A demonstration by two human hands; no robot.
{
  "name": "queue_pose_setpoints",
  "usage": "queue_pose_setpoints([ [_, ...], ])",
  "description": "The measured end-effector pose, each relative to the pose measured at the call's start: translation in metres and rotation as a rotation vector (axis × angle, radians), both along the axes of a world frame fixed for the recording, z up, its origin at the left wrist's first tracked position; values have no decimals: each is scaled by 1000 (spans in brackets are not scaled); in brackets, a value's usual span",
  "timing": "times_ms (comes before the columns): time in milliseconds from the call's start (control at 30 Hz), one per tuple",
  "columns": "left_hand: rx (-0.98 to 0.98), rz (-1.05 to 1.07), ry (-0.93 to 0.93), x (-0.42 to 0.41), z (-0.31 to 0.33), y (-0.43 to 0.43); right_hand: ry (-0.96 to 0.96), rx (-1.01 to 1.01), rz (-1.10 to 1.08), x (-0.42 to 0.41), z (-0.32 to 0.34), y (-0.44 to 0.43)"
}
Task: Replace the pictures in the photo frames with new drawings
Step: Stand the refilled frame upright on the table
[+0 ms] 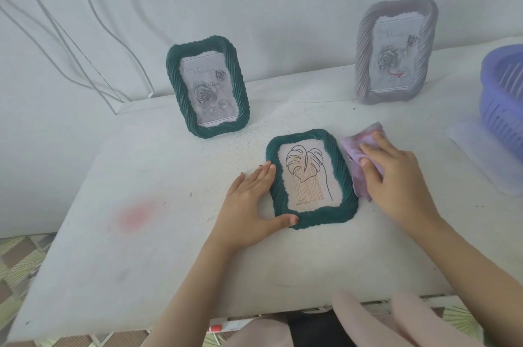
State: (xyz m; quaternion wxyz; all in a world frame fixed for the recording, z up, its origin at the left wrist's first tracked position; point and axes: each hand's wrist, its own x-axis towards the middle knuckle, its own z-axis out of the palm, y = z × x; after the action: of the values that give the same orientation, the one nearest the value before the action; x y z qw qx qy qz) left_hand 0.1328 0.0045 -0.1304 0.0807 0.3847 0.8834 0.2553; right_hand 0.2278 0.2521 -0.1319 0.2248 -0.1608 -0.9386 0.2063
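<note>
A dark green frame (283, 196) lies flat on the white table (141, 247), showing a line drawing of a leaf (307, 174). My left hand (249, 202) rests against its left edge, thumb on the bottom left corner. My right hand (396, 177) presses a lilac cloth (358, 148) on the table just right of the frame. A second green frame (172, 69) stands upright behind, holding a grey rose picture. A grey-lilac frame (365, 49) stands at the back right with a similar rose picture.
A purple plastic basket (501, 97) sits on a clear lid (481, 160) at the right edge. White cables (85, 43) hang along the wall at the left. A pink stain (135, 213) marks the table's left side. The table's front edge is near my lap.
</note>
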Motion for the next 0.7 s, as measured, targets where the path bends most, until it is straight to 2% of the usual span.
queue_pose_setpoints([
  [133,10,6,0,0,-1,0,-25,7,-103,20,1,-1],
  [267,24,16,-20,2,1,0,-227,175,-273,31,7,-14],
  [400,-10,51,-68,4,2,1,-273,249,-166,20,19,-29],
  [500,-34,59,-125,2,6,3,-433,304,-79,9,22,-42],
  [600,7,45,-194,5,10,4,-465,170,-93,0,20,-48],
  [700,132,49,-296,7,10,3,-313,4,-116,-2,18,-48],
])
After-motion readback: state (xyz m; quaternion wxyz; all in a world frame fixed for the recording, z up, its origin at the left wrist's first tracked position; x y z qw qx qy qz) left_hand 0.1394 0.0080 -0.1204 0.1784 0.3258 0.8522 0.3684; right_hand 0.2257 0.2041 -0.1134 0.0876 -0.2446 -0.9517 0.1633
